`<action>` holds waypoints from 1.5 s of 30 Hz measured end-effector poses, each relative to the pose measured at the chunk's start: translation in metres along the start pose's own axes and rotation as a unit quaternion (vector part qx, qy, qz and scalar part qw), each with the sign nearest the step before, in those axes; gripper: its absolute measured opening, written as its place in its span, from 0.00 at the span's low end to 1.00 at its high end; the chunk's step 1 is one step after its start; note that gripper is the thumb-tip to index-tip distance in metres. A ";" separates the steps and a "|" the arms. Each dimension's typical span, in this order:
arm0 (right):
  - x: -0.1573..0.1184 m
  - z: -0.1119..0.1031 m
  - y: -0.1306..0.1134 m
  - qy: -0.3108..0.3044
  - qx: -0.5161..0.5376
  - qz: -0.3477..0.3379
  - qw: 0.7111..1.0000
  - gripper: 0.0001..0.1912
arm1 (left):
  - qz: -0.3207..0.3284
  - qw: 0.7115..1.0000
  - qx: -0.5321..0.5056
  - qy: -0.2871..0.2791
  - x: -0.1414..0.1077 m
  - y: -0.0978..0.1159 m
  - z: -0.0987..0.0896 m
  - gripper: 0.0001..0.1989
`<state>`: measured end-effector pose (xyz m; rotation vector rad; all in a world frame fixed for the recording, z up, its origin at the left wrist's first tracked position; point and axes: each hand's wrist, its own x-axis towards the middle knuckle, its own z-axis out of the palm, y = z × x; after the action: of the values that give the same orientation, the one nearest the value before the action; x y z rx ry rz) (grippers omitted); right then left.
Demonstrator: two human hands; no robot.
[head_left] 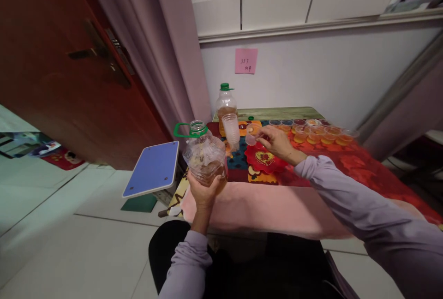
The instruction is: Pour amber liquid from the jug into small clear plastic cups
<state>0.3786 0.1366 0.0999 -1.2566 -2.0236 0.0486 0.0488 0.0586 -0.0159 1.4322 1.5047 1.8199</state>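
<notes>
The mat is red with 1 yellow, seemingly heart-shaped, print.

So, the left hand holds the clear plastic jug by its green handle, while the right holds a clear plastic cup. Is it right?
Not by the handle: the head view shows the left hand holding the lower body of the jug.

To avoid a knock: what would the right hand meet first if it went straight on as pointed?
Leading with the clear cup at its fingertips, the right hand would likely meet the stack of cups first; depth is unclear from one view.
</notes>
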 end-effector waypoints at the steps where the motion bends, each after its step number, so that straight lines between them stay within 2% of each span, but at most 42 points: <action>1: -0.011 -0.003 0.010 -0.016 -0.020 0.022 0.999 0.06 | -0.003 1.000 -0.004 0.003 0.000 0.001 0.000 0.52; 6: -0.053 0.006 0.045 -0.062 -0.067 0.120 0.989 0.05 | -0.023 0.999 0.012 0.027 0.003 0.003 0.000 0.53; 12: -0.061 0.021 0.049 -0.069 -0.054 0.122 0.989 0.06 | -0.021 0.999 0.026 0.033 0.003 0.000 0.000 0.52; 16: -0.061 0.017 0.045 -0.062 -0.040 0.112 0.991 0.13 | -0.018 0.998 0.050 0.034 0.004 0.004 -0.002 0.52; 18: -0.062 0.010 0.041 -0.033 -0.025 0.102 0.994 0.19 | -0.014 0.998 0.054 0.030 0.004 0.006 -0.003 0.52; 20: -0.062 0.003 0.033 0.023 0.000 0.107 0.994 0.22 | -0.008 0.999 0.044 0.028 0.004 0.007 -0.003 0.52; 23: -0.063 0.007 0.013 0.129 0.081 0.167 0.974 0.23 | -0.007 0.999 0.029 0.034 0.004 0.008 -0.003 0.51; 25: -0.065 0.021 -0.008 0.164 0.171 0.207 0.949 0.22 | -0.015 0.999 0.027 0.034 0.003 0.009 -0.003 0.51; 26: -0.066 0.032 -0.019 0.159 0.218 0.215 0.939 0.21 | -0.019 0.999 0.027 0.032 0.003 0.010 -0.004 0.51; 30: -0.071 0.089 -0.067 0.039 0.353 0.195 0.914 0.18 | -0.031 0.999 0.030 0.024 0.005 0.019 -0.006 0.51; 32: -0.071 0.119 -0.086 -0.004 0.399 0.181 0.899 0.23 | -0.042 0.998 0.035 0.019 0.007 0.025 -0.008 0.51; 36: -0.070 0.161 -0.102 -0.022 0.460 0.147 0.875 0.38 | -0.046 0.997 0.057 0.005 0.014 0.039 -0.012 0.52; 40: -0.074 0.172 -0.101 -0.034 0.509 0.137 0.849 0.41 | -0.028 0.995 0.100 -0.008 0.018 0.054 -0.014 0.48; 42: -0.077 0.168 -0.100 -0.040 0.537 0.138 0.832 0.41 | -0.007 0.990 0.141 -0.015 0.021 0.063 -0.012 0.48; 45: -0.078 0.157 -0.102 -0.053 0.598 0.150 0.785 0.43 | 0.039 0.978 0.202 -0.044 0.027 0.077 -0.006 0.51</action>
<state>0.2256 0.0742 -0.0183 -0.6669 -1.3187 1.3511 0.0557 0.0495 0.0648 1.7493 1.8723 1.5245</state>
